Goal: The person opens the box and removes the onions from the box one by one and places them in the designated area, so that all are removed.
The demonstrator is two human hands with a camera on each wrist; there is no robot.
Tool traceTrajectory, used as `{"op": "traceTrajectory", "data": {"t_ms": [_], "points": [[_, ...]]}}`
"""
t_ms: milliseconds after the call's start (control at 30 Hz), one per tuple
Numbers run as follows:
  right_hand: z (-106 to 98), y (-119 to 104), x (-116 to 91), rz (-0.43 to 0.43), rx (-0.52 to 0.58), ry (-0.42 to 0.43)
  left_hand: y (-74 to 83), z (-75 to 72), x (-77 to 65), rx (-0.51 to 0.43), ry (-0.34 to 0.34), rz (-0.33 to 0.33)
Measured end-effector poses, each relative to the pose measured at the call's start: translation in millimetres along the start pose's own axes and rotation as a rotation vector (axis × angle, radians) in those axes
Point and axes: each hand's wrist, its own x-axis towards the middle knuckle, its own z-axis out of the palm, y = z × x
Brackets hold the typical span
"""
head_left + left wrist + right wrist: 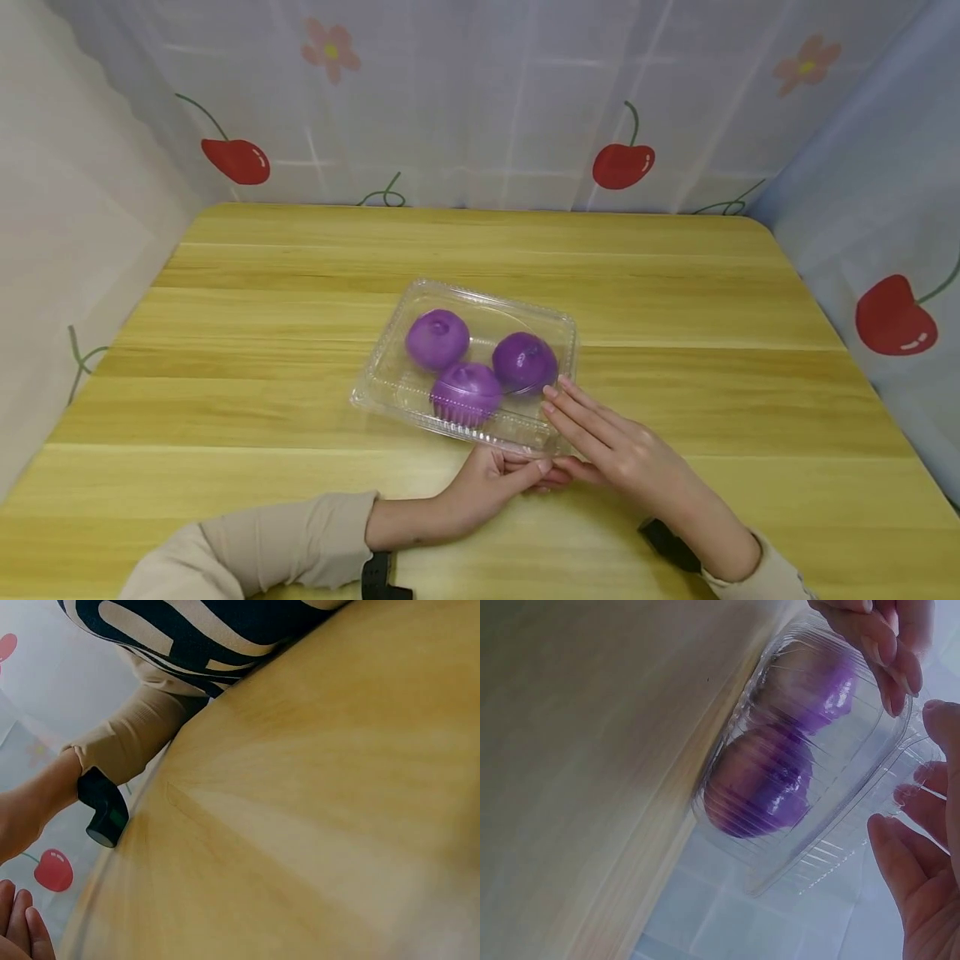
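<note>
A clear plastic clamshell box (405, 375) lies at the middle of the table, turned slightly, with its lid down. Inside are three purple onions: one at back left (437, 340), one at right (525, 362) and one in front (467, 393). At the box's front edge, my left hand (480, 487) grips the rim near the right corner, its thumb toward the right. My right hand (622, 446) lays nearly straight fingers (588, 419) over the lid's front right corner, the thumb lower, beside the left fingertips. Two onions show through the box side (847, 791) in the right wrist view.
The wooden table (225, 400) is bounded at the back and sides by white curtains (465, 100) printed with cherries and flowers. Dark wrist-worn devices sit on the left wrist (377, 575) and right wrist (667, 543). A patterned garment (217, 637) appears beside the table edge.
</note>
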Motion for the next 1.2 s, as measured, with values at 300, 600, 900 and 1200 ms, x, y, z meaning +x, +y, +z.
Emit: {"op": "traceTrajectory", "data": {"t_ms": [300, 600, 900, 1200], "points": [[-8.8, 3.2, 10.6, -0.001, 0.020, 0.082, -0.4, -1.7, 1.6, 0.008, -0.018, -0.023], [-17.7, 17.4, 20.8, 0.030, 0.112, 0.142, -2.4, -1.7, 1.5, 0.021, -0.006, -0.059], [-23.3, 38.2, 32.0, 0.150, 0.114, 0.245, -3.1, -2.6, 2.8, 0.043, -0.003, -0.043], [-15.1, 58.5, 47.1, 0.321, 0.207, 0.356, 1.8, -3.4, 1.3, 0.020, 0.017, -0.052]]}}
